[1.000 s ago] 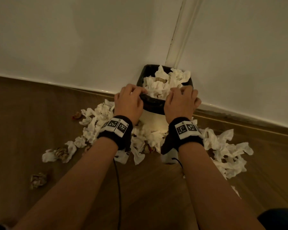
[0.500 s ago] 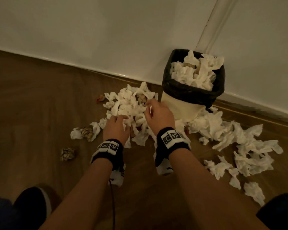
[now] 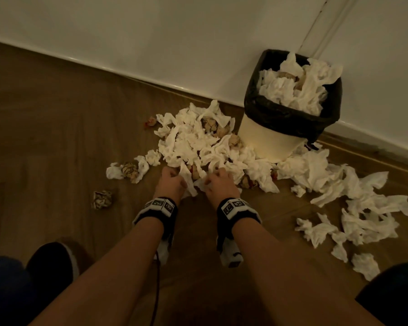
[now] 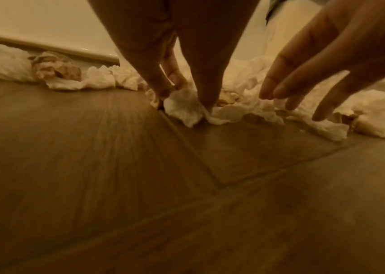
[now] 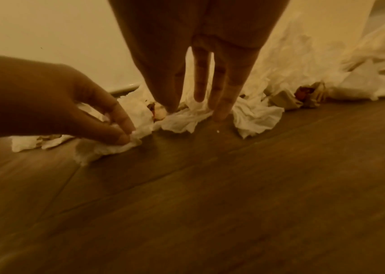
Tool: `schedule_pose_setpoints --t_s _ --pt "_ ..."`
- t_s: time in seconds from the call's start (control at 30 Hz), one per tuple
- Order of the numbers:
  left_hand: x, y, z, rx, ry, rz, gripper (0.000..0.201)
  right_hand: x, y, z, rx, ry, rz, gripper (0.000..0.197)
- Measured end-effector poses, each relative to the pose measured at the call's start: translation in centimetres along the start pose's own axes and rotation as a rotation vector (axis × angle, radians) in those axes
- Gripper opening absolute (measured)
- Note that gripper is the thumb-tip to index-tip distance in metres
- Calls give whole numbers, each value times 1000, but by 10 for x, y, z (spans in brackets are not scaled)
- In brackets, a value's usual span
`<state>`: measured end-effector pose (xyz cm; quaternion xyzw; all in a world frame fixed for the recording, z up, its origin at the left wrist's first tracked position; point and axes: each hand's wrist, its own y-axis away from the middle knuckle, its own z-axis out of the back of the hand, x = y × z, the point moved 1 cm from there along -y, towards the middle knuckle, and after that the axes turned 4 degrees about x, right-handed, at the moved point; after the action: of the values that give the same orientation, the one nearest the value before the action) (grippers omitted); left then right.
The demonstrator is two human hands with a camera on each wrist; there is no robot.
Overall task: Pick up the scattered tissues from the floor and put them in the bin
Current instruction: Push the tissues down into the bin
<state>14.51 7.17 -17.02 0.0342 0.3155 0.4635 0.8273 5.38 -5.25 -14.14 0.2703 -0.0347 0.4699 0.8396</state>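
Gathering step: my left hand pinched a tissue at the near edge of the floor pile, right hand spread-fingered on the tissues beside it; next I judged a scoop and carry to the heaped bin.

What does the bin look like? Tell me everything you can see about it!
The bin is a small cream tub that looks like plastic, standing upright on the wooden floor in the corner against the white wall. A black bag lines it and folds down over the rim. It is heaped full with crumpled white tissues, some poking above the top. More tissues lie piled against its base. Neither of the hands touches it.
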Motion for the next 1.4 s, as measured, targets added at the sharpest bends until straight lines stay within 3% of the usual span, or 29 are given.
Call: schedule_pose_setpoints --t_s 0.13,0.3,0.43,0.5,0.57,0.67,0.77,0.97,1.13,1.2,1.33,1.4 --pt "4 4 -1 -84 195 -41 39 -2 -2 -5 1 -40 -16 50" --pt "4 13 -1 -152 275 -86 46 -4 -5 -14 65 33 -75 61" --pt "6 15 -4 -225 23 61 59 -2 -8 -15 42 6 -70 41" --pt "4 15 -7 -198 -88 155 66 0 -12 -10 59 46 -77 29" --pt "3 14 -9 -153 -141 192 59 2 -15 -5 118 1 -113 27" --pt "2 9 -10 -62 -146 143 37 1 -14 0 112 -191 -142 27" --pt "-2 2 -9 41 -81 87 28 -2 -12 2 85 -403 -176 31" --pt "-8 1 2 117 124 87 48 -16 -19 3 125 -1018 -294 37" --pt "-16 4 20 -28 438 180 32 -14 -10 23 132 -1615 -459 32" --pt "-24 2 31 -58 572 208 30 -10 -4 36 142 -1850 -420 22" --pt "-43 1 54 -124 500 98 42 -1 7 71 127 -1941 -269 22" --pt "-54 -4 67 -174 396 -8 27 4 12 90 114 -1951 -181 23"
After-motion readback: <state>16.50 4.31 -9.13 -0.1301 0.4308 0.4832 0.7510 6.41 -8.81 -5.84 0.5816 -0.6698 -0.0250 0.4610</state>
